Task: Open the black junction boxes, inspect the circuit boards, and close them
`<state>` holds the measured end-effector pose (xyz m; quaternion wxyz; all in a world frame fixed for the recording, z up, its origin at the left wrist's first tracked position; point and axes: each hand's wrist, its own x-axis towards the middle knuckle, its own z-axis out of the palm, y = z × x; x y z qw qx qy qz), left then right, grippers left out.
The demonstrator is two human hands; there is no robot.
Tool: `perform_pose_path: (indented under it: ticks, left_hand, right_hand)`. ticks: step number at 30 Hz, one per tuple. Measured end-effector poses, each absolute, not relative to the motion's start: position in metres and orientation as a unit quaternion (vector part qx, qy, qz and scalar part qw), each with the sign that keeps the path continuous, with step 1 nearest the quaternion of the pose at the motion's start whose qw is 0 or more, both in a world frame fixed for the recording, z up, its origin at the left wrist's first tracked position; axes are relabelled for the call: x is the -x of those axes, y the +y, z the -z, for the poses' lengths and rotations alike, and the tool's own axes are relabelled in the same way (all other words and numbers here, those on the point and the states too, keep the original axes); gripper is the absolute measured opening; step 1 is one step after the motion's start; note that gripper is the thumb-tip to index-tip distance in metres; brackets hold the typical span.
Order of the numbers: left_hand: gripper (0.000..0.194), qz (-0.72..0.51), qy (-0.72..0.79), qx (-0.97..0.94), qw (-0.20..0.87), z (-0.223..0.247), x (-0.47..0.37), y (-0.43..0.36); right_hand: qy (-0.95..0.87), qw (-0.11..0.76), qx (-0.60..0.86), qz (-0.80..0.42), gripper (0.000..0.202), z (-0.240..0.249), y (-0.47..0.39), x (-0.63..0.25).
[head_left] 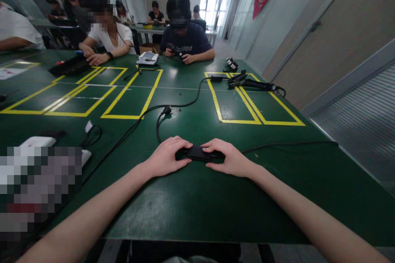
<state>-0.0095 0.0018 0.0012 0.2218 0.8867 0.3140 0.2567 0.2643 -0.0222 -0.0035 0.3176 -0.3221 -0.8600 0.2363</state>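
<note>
A black power adapter (199, 153) lies between my hands, low over or on the green table near its front edge. My left hand (169, 156) grips its left end, thumb below and fingers on top. At the right end, my right hand (228, 157) holds it in the same kind of pinch. From the left side a short black cord leads to a power plug (167, 110), which rests on the table beyond my left hand. A thin black cable (290, 144) runs out past my right hand to the table's right edge.
Across the green table (185, 209) snakes a long black cable (123, 135). Yellow tape outlines (240, 122) mark the surface. Black jointed gear (253, 84) lies at the back right, a white device (148, 58) at the back. Several people sit opposite; a black tray (70, 65) is by one.
</note>
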Motion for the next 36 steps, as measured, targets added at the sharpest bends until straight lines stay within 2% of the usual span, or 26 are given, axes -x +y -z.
perform_pose_path:
  ticks: [8,11,16,20,24,27,31,36]
  left_hand:
    - [0.029,-0.233,0.332,-0.897,0.179,-0.004,-0.005,0.002]
    - [0.022,-0.198,0.319,-0.918,0.126,-0.006,-0.009,0.001]
    - [0.011,-0.164,0.270,-0.948,0.046,-0.007,-0.011,-0.004]
    - [0.005,-0.150,0.246,-0.957,0.012,-0.005,-0.008,-0.006]
    - [0.004,-0.139,0.236,-0.962,0.005,-0.005,-0.006,-0.005]
    - [0.008,-0.135,0.236,-0.962,0.016,-0.005,-0.008,-0.006]
    - [0.027,-0.142,0.241,-0.959,0.034,-0.005,-0.011,-0.009]
    - [0.028,-0.142,0.238,-0.960,0.043,-0.005,-0.012,-0.011]
  right_hand:
    - [-0.859,0.329,0.369,-0.134,0.021,0.006,-0.022,-0.259]
    - [-0.889,0.286,0.344,-0.099,0.021,0.000,-0.025,-0.256]
    - [-0.918,0.196,0.340,-0.064,0.036,-0.002,-0.029,-0.251]
    - [-0.922,0.157,0.351,-0.047,0.027,-0.001,-0.029,-0.252]
    - [-0.928,0.143,0.342,-0.030,0.027,-0.002,-0.029,-0.254]
    - [-0.929,0.140,0.340,-0.037,0.024,-0.002,-0.029,-0.255]
    - [-0.930,0.133,0.340,-0.045,0.021,-0.001,-0.028,-0.254]
    - [-0.927,0.174,0.331,-0.033,0.021,-0.002,-0.028,-0.255]
